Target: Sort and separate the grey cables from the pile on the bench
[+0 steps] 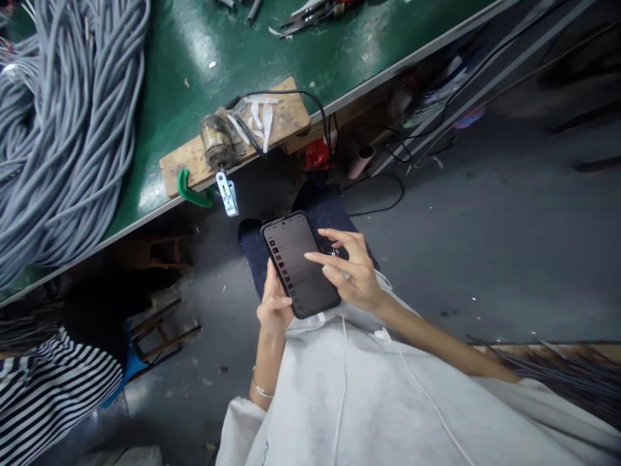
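Holds the phone (313, 278) above the lap (252, 249), near the tabletop (252, 52), with left hand (275, 310) fingers curled round its edge. Points at the lit list (283, 268) with the right hand (354, 272), fingers parted, gripping nothing. Has the list already open; cannot tell how much is left.

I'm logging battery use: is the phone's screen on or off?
On, though dim: the phone, held in the left hand, shows a column of small pictures down one side.
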Demonstrator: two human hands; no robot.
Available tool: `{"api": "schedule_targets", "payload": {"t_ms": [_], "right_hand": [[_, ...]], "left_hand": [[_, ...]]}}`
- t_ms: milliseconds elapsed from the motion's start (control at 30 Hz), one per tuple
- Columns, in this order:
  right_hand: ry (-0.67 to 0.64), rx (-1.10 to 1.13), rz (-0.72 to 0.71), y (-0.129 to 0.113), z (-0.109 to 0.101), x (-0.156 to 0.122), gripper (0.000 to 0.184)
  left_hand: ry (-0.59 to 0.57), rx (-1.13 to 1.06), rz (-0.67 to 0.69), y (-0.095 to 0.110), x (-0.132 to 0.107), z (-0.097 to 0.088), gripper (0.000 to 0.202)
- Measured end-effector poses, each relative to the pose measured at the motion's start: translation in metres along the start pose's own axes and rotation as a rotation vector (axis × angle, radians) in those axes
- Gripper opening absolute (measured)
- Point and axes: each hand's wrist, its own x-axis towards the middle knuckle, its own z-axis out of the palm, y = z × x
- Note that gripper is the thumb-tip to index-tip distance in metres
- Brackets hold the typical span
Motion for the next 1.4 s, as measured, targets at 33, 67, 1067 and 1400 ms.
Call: {"api": "schedule_targets", "payload": {"t_ms": [33,67,1067,1400], "right_hand": [[-0.006,0.001,0.006,0.0,0.0,0.0,0.031],[-0.009,0.003,0.016,0.0,-0.001,0.0,0.031],[-0.443,0.704,0.528,0.003,-0.005,-0.012,0.075],[-0.453,0.69,0.559,-0.004,-0.001,-0.009,0.083]], "left_hand": [[-0.002,0.005,-0.001,0.0,0.0,0.0,0.08],[0.0,0.013,-0.002,0.0,0.0,0.001,0.08],[0.047,0.029,0.062,0.002,0.004,-0.002,0.079],[0.076,0.018,0.069,0.003,0.005,-0.001,0.086]]}}
